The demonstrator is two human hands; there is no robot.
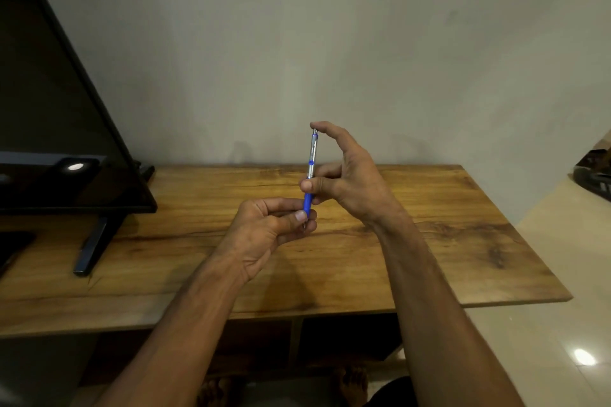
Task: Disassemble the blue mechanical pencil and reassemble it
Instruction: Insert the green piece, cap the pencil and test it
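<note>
The blue mechanical pencil [310,172] stands almost upright above the wooden table [429,241], with a silver upper barrel, a blue ring at mid-length and a blue grip below. My right hand [344,182] holds the barrel between thumb and fingers, and its index finger curls over the top cap. My left hand [271,228] pinches the lower end at the blue grip, thumb in front, with the metal tip poking out just below the fingers.
A black TV screen [66,129] on a dark stand [96,248] fills the left side of the table. A plain wall rises behind. Pale floor tiles [545,340] lie to the right, and an open shelf sits under the tabletop.
</note>
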